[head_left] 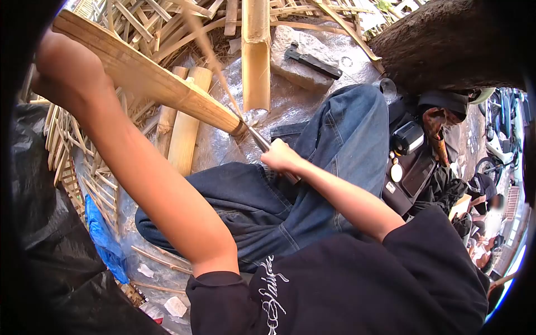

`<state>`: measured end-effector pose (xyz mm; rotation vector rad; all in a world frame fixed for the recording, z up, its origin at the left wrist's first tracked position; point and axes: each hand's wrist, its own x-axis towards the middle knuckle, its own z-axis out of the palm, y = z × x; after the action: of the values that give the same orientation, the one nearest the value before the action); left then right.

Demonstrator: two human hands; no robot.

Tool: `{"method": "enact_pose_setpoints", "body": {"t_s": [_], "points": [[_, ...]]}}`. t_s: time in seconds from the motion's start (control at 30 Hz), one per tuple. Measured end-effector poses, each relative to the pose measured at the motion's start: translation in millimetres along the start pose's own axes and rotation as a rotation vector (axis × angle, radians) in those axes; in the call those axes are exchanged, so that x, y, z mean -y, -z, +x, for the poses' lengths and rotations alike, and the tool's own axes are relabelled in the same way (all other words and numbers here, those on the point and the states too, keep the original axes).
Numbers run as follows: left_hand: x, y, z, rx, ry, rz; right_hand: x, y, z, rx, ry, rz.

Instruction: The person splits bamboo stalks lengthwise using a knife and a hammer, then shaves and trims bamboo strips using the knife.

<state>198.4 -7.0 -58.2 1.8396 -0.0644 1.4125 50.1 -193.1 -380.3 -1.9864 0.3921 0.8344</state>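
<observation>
A long split piece of bamboo (184, 96) slants from the upper left down to the middle. My left hand (70, 70) is closed at its far upper end; the fingers are partly hidden and blurred. In front of my lap, my right hand (282, 156) is wrapped round the handle of a knife (258, 137). Its grey metal part meets the lower end of the bamboo. From that spot a thin bamboo strip (215, 64) rises, blurred, toward the top.
A half-round bamboo length (255, 75) lies ahead, beside a stone (301, 64) bearing a dark tool (312, 63). Bamboo slats (151, 25) pile up at the back. A tree trunk (446, 44), a black bag (405, 178) and a blue plastic sheet (105, 240) lie around me.
</observation>
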Motion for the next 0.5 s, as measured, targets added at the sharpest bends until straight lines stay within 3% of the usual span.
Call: {"method": "enact_pose_setpoints", "body": {"t_s": [0.03,0.07,0.1,0.17,0.23,0.33,0.4,0.47,0.5], "points": [[2.0,-0.8,1.5,0.011,0.008,-0.011,3.5,8.7,-0.3,0.193,-0.126,0.087],[4.8,-0.8,2.3,0.025,0.013,-0.03,4.3,16.9,-7.3,0.351,-0.17,0.372],[9.1,0.3,4.0,0.039,0.027,-0.061,-2.8,31.9,1.2,0.747,-0.28,0.682],[19.4,6.7,10.5,0.094,0.135,-0.233,-18.5,30.8,9.9,1.004,-0.377,0.852],[18.9,14.5,12.2,-0.011,0.315,-0.316,-20.6,22.3,7.3,0.885,-0.354,0.878],[103.0,84.6,73.6,0.114,0.363,-0.456,-23.5,18.4,11.3,0.729,-0.267,0.821],[82.8,110.2,68.3,-0.021,0.409,-0.424,-20.7,16.3,3.9,0.597,-0.197,0.645],[-11.4,83.4,23.5,-0.252,0.431,-0.273,-20.0,11.6,2.3,0.506,-0.111,0.531],[-4.8,91.0,21.5,-0.255,0.421,-0.272,-17.2,6.6,1.0,0.416,-0.064,0.435]]}}
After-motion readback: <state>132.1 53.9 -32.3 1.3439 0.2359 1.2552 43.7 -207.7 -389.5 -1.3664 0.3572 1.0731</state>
